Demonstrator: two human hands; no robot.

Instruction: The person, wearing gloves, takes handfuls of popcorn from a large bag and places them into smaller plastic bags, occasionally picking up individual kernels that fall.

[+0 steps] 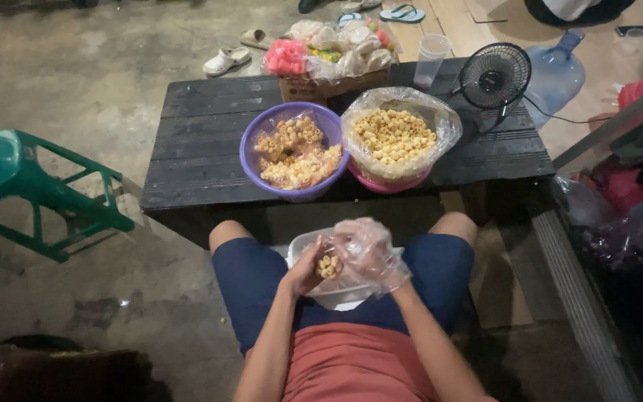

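Snack rings [327,266] being packed over a lap.
Left hand [304,269] is cupping them with curled fingers; gloved right hand [366,249] is pinching the clear bag [336,286], near the bench [202,141].

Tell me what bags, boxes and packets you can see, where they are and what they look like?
Small clear bag: between the left hand and gloved right hand, over the lap, holding yellow ring snacks.
Filled packets: in the purple bowl on the table.
Big clear bag: lines the pink bowl, full of rings.
Cardboard box: table's far edge, heaped with bagged snacks.
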